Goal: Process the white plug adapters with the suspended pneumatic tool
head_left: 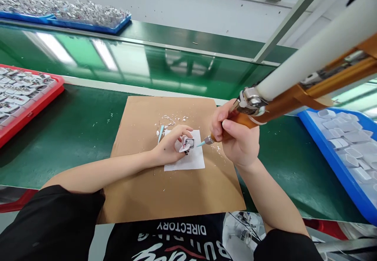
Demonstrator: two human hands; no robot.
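Left hand (169, 150) curled around a small white part (186, 145); right hand (240, 137) closed on an orange-handled tool (246, 120), the pale-blue tip (201, 144) near the part, contact unclear. Beneath the left hand: white paper (197, 162) on cardboard (141, 198). A loose left grip could let the tip skid, scratching the part or nicking that hand.
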